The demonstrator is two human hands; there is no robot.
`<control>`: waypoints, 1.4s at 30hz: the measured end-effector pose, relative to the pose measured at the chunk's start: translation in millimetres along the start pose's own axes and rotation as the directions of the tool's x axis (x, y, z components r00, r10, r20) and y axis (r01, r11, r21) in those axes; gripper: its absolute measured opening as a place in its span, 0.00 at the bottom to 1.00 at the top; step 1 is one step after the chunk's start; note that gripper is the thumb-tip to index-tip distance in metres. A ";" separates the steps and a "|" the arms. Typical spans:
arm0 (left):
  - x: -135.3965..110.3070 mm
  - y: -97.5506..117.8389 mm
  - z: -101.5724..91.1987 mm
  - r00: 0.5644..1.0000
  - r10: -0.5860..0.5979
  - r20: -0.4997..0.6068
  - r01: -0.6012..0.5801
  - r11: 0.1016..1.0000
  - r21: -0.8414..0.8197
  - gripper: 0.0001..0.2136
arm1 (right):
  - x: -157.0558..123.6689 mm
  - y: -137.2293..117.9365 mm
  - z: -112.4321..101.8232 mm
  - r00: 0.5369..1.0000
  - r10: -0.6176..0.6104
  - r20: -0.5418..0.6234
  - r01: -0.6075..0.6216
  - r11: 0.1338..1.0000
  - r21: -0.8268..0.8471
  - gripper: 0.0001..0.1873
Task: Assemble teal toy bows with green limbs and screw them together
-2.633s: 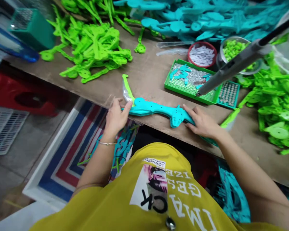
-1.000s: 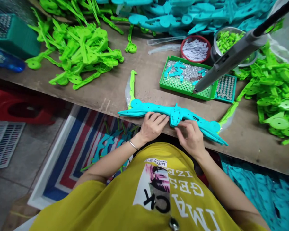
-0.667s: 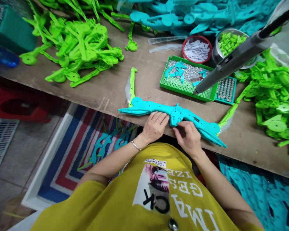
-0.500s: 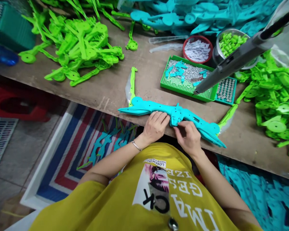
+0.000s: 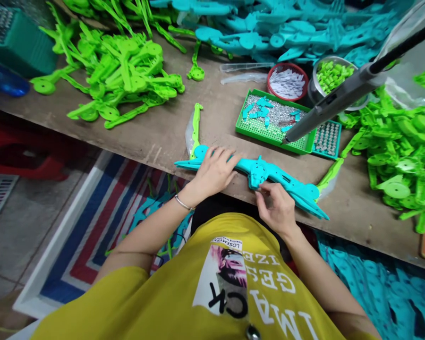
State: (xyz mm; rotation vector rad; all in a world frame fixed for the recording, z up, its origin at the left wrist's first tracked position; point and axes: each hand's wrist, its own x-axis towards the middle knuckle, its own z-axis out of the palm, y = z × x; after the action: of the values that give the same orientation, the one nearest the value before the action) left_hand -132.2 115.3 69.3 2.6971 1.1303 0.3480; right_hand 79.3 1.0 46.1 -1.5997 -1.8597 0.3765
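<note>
A turquoise toy bow [image 5: 244,165] lies across the front of the bench, with lime-green arms at both ends carrying clear blade-like pieces. My left hand [image 5: 216,170] is closed over its left limb from above, fingers on the far side and thumb nearer me. At the bow's raised middle, my right hand [image 5: 276,205] is pinched, fingertips touching the low end of that middle part. Whatever sits between those fingertips is too small to make out. Just beyond the bow, a green perforated tray [image 5: 255,131] holds small screws and little turquoise pieces.
A power screwdriver [image 5: 326,104] hangs over the tray. Green parts are heaped at left [image 5: 127,71] and right [image 5: 393,160], turquoise parts [image 5: 269,28] at the back. A red bowl [image 5: 286,97] of white pieces stands beside a metal bowl [image 5: 313,89] of green ones.
My left hand has slid left, from beside the bow's middle to its left limb. My right hand stays pinched near the middle. The bow has hardly moved.
</note>
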 end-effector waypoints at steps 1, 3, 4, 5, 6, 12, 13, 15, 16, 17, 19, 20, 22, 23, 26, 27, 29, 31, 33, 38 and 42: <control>2.6 -1.6 0.8 0.999 0.028 0.032 -0.028 0.999 0.023 0.22 | -0.5 -1.1 -1.2 1.000 0.018 0.011 -0.018 1.000 0.004 0.08; 6.0 -3.3 3.6 0.993 0.071 0.092 -0.077 0.995 0.068 0.23 | -3.1 -3.7 -1.9 0.995 0.094 0.040 -0.097 0.993 0.068 0.07; 7.0 -3.4 4.6 0.990 0.085 0.116 -0.096 0.992 0.086 0.23 | -5.1 -5.3 -1.1 0.983 0.168 0.069 -0.177 0.974 0.141 0.06; 7.9 -3.3 4.9 0.986 0.094 0.137 -0.108 0.990 0.095 0.25 | -7.3 -7.4 0.5 0.957 0.268 0.114 -0.289 0.926 0.243 0.07; 9.2 -3.2 4.4 0.984 0.098 0.150 -0.113 0.990 0.089 0.27 | -9.4 -9.7 2.8 0.907 0.380 0.181 -0.420 0.830 0.366 0.10; 45.5 -10.2 -2.4 0.951 0.145 0.272 -0.075 0.965 -0.253 0.24 | -9.3 -20.8 15.7 0.529 0.646 0.551 -0.623 -0.145 0.769 0.22; 56.5 -12.0 -1.0 0.942 0.150 0.299 -0.052 0.949 -0.312 0.23 | -7.3 -21.3 16.5 0.511 0.655 0.556 -0.583 -0.211 0.784 0.22; 78.2 -14.9 4.4 0.921 0.163 0.353 -0.018 0.925 -0.379 0.22 | -2.9 -21.9 17.2 0.494 0.665 0.560 -0.532 -0.279 0.800 0.19; 87.6 -15.8 7.8 0.904 0.179 0.387 -0.010 0.916 -0.401 0.21 | -0.7 -22.1 17.5 0.492 0.666 0.561 -0.518 -0.294 0.803 0.18; 95.4 -16.6 11.4 0.882 0.206 0.423 -0.006 0.904 -0.427 0.20 | 1.3 -22.4 17.9 0.492 0.665 0.561 -0.508 -0.304 0.806 0.17; 105.3 -17.6 17.6 0.843 0.249 0.476 0.014 0.875 -0.484 0.19 | 5.1 -23.0 19.1 0.500 0.665 0.556 -0.496 -0.306 0.812 0.17; 107.6 -18.0 20.1 0.835 0.256 0.486 0.031 0.862 -0.507 0.18 | 6.9 -23.3 19.9 0.504 0.667 0.549 -0.491 -0.302 0.817 0.17; 108.4 -19.1 23.8 0.839 0.256 0.480 0.056 0.837 -0.544 0.19 | 10.0 -23.6 22.2 0.502 0.677 0.538 -0.485 -0.295 0.824 0.17; 107.6 -19.8 25.2 0.846 0.253 0.470 0.059 0.830 -0.554 0.19 | 11.3 -23.6 23.6 0.498 0.682 0.536 -0.484 -0.294 0.824 0.17; 104.5 -22.1 28.7 0.856 0.252 0.450 0.069 0.808 -0.584 0.20 | 14.2 -23.6 28.8 0.486 0.698 0.525 -0.484 -0.286 0.827 0.18; 103.8 -22.7 29.7 0.857 0.251 0.451 0.080 0.799 -0.597 0.20 | 14.9 -23.7 30.6 0.484 0.707 0.516 -0.481 -0.277 0.832 0.18; 103.4 -23.8 31.1 0.854 0.241 0.461 0.110 0.783 -0.612 0.22 | 16.0 -24.3 33.9 0.476 0.728 0.493 -0.472 -0.261 0.842 0.18; 104.5 -24.4 31.2 0.852 0.223 0.474 0.134 0.782 -0.609 0.24 | 17.0 -25.2 36.2 0.462 0.743 0.484 -0.467 -0.259 0.845 0.20; 107.1 -24.9 29.4 0.839 0.213 0.501 0.150 0.794 -0.589 0.24 | 18.3 -26.1 37.1 0.451 0.747 0.489 -0.464 -0.271 0.843 0.23; 116.3 -25.2 18.9 0.767 0.273 0.580 0.164 0.791 -0.589 0.23 | 20.6 -26.3 35.7 0.458 0.745 0.486 -0.434 -0.289 0.853 0.26; 116.6 -20.6 14.7 0.717 0.320 0.620 0.304 0.657 -0.690 0.23 | 20.7 -24.2 32.1 0.474 0.723 0.503 -0.448 -0.294 0.845 0.22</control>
State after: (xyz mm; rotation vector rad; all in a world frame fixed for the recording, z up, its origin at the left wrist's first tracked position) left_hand -62.5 212.1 66.1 1.7622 0.5245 -0.2009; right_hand 39.4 21.8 42.5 -1.2240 0.0407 1.4627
